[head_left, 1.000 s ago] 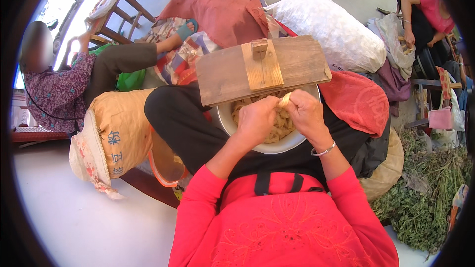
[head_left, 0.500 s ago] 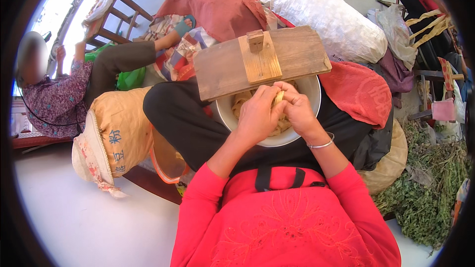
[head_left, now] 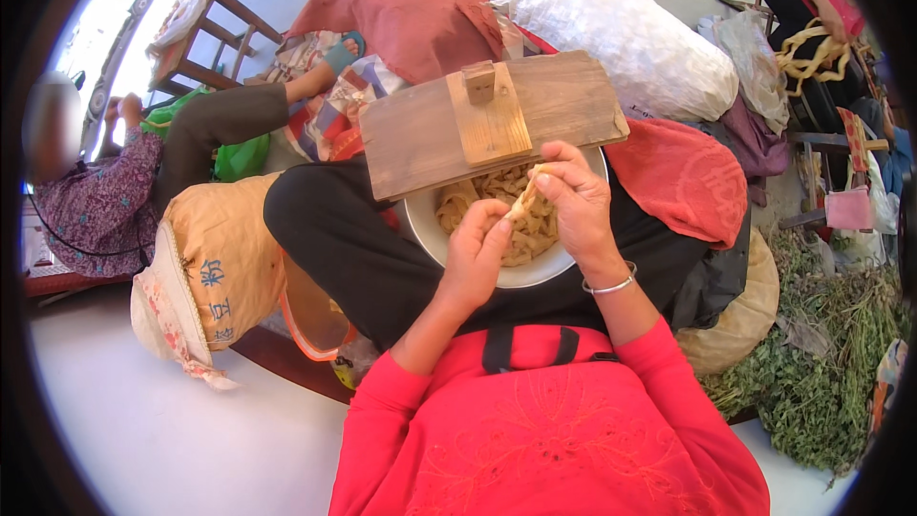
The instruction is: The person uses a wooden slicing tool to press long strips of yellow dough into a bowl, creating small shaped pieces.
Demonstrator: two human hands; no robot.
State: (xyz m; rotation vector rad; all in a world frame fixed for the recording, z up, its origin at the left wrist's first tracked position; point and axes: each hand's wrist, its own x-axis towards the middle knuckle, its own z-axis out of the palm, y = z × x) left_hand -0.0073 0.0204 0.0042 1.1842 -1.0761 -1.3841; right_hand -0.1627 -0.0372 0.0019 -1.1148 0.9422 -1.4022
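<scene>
A short, pale yellow, twisted strip (head_left: 525,199) stretches between my two hands. Its lower end is pinched in the fingertips of my left hand (head_left: 478,247). My right hand (head_left: 579,203), with a silver bangle at the wrist, grips the upper end between thumb and fingers. Both hands are over a metal basin (head_left: 600,247) in my lap, which holds a heap of similar pale strips (head_left: 531,241). Just beyond them, a wooden board (head_left: 401,141) with a small raised block (head_left: 479,84) lies tilted across the basin's far side.
Beside my right knee lies a red cloth (head_left: 683,186); a stuffed white sack (head_left: 621,48) is beyond. A tan sack (head_left: 239,263) and a pale hat (head_left: 172,301) are at left, near a seated person (head_left: 100,196). Dried plants (head_left: 812,382) lie at right. Another person's hand (head_left: 833,24) holds strips.
My hands have moved apart, the left down and leftward, the right slightly up. The strip between them now shows along its length, and more of the basin's contents is visible.
</scene>
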